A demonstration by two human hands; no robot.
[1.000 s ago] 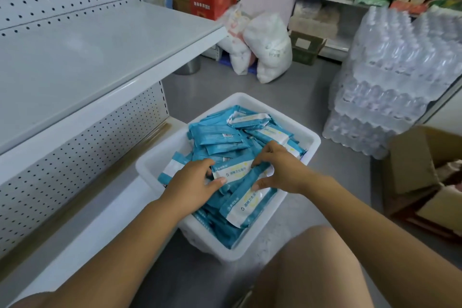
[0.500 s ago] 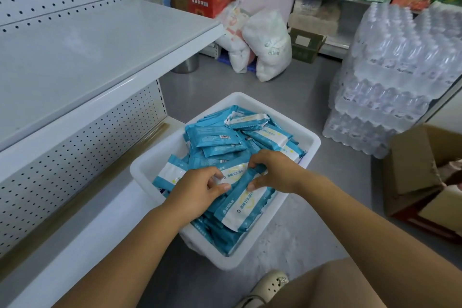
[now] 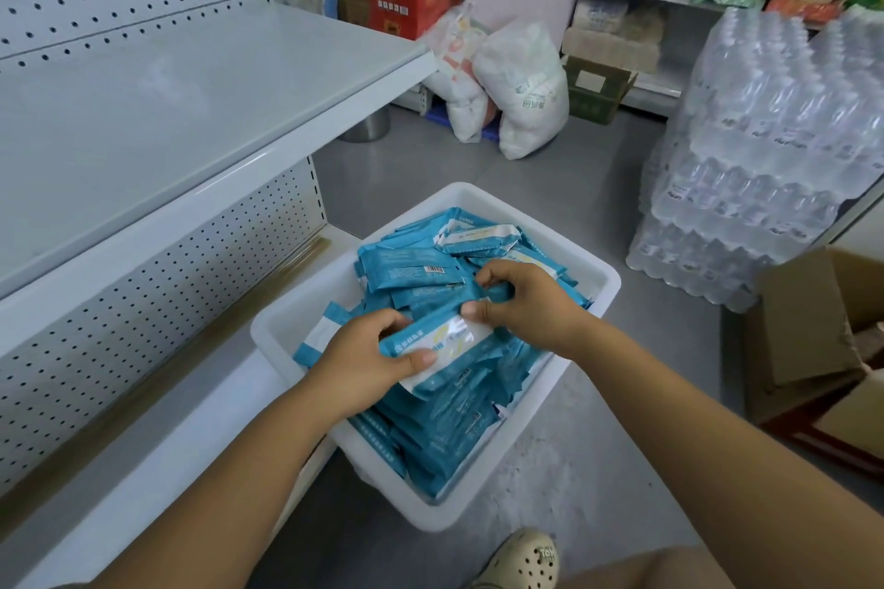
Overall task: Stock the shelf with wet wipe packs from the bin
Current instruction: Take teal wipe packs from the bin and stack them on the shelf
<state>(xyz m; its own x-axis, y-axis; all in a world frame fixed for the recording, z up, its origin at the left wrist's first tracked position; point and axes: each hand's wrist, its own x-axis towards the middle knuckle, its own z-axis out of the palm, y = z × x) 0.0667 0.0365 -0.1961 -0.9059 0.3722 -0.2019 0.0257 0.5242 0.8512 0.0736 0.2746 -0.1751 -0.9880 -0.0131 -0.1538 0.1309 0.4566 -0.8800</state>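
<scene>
A flat blue wet wipe pack [image 3: 442, 346] with a white label is being held atop the heaped white bin [image 3: 282, 340], its ends being clamped by the left-hand grip [image 3: 363, 366] and right-hand grip [image 3: 531, 306].

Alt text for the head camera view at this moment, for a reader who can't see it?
Two bare hands grip one blue-and-white wet wipe pack on top of a heap of like packs in a white bin on the floor, the left hand at one end and the right hand at the other. A white shelf stands to the left, with shrink-wrapped water bottles stacked to the right.
</scene>
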